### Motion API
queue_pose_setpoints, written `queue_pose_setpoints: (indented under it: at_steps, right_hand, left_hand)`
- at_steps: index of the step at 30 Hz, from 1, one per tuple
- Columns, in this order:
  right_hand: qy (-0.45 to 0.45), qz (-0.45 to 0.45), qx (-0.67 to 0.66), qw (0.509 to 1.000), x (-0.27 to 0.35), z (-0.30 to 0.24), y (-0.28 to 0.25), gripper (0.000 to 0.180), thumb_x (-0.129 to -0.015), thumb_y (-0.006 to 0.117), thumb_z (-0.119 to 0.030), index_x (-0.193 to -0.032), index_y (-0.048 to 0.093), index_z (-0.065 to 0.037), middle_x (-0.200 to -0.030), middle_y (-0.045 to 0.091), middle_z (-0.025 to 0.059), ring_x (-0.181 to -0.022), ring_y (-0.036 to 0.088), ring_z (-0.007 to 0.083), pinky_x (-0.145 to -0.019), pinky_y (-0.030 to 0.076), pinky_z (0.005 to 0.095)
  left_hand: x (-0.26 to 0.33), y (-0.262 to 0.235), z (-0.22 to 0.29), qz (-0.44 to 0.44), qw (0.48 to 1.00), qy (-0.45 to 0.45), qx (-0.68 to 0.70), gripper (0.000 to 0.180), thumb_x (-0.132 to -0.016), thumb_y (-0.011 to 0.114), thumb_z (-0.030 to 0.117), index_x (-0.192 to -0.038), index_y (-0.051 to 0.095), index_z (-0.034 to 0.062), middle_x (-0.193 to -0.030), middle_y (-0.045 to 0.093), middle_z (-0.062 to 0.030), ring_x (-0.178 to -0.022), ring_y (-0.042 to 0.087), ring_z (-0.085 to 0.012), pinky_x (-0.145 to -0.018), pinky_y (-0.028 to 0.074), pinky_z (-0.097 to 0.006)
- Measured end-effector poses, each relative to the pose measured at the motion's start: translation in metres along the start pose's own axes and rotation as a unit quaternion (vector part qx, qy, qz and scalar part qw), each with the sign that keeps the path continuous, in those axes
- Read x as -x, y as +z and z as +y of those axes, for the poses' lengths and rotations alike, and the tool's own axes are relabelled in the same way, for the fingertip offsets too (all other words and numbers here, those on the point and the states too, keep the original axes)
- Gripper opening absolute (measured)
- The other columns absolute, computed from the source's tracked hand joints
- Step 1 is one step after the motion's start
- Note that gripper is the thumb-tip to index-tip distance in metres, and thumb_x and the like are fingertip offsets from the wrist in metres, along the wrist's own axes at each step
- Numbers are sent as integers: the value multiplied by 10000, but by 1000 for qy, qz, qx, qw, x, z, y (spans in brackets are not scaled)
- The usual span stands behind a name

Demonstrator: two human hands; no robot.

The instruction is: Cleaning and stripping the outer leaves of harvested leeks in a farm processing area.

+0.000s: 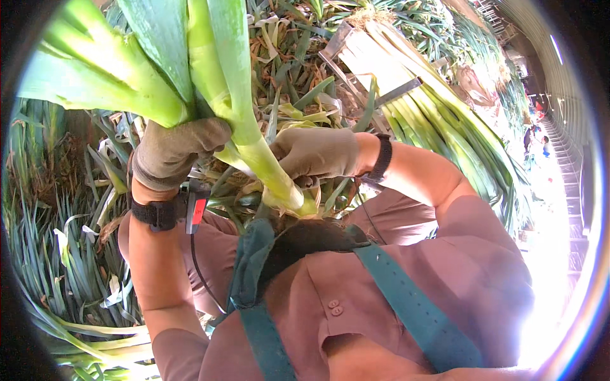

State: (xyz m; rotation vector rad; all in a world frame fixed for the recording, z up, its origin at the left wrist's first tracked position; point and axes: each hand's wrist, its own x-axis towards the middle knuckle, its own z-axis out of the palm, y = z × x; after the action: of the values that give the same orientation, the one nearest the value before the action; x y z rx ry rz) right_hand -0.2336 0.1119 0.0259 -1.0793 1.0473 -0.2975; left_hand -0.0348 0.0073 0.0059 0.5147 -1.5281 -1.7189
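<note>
A large leek [264, 165] runs slantwise in front of me, its wide green leaves toward the upper left and its pale root end near my lap. Wrapped around its leafy part is my left hand [181, 149], in a grey-brown work glove. My right hand [318, 152], gloved the same way, is closed against the right side of the pale stalk. Its fingertips are partly hidden behind the leek. Black straps circle both wrists, and a small grey device with a red label [196, 206] is at the left one.
To the right, a bundle of trimmed leeks [426, 108] lies in a metal frame [397, 92]. Loose peelings and leaves [298, 76] cover the ground ahead. More leeks [70, 209] are piled at left. Teal straps [413, 305] cross my clothing; a dark cable [202, 273] hangs near my left knee.
</note>
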Motion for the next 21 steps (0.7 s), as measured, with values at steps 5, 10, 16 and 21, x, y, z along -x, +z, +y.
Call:
queue_pose_setpoints:
  at_steps: [5, 10, 16, 21]
  right_hand:
    - [-85, 23, 324, 942, -10, 71, 0, 154, -819, 645, -159, -869, 705, -26, -712, 676, 78, -638, 661, 231, -566, 499, 355]
    - [200, 74, 521, 827, 14, 106, -11, 191, -831, 590, -175, -939, 696, -57, -921, 682, 167, -740, 663, 371, -636, 529, 404]
    - [-109, 387, 363, 841, 52, 49, -29, 258, -877, 661, -218, -994, 681, 11, -855, 685, 80, -730, 625, 149, -668, 496, 284]
    - [-121, 326, 89, 933, 29, 25, 21, 230, -844, 739, -135, -991, 680, 31, -797, 665, 0, -728, 567, 51, -651, 468, 224]
  left_hand:
    - [-4, 6, 11, -38, 995, -63, -67, 190, -750, 720, 101, -906, 646, 20, -732, 624, -28, -567, 547, -108, -509, 428, -228]
    - [-3, 15, 14, 18, 996, -83, -37, 187, -757, 720, 103, -892, 642, 0, -697, 617, -40, -548, 554, -118, -497, 432, -245]
    - [-7, 14, -2, 65, 996, -51, -36, 177, -772, 708, 86, -922, 653, 11, -756, 640, -45, -581, 571, -118, -517, 444, -241]
    - [-9, 19, -10, 33, 996, -73, 31, 290, -782, 709, 104, -1055, 655, 24, -804, 655, -30, -636, 572, -102, -552, 453, -235]
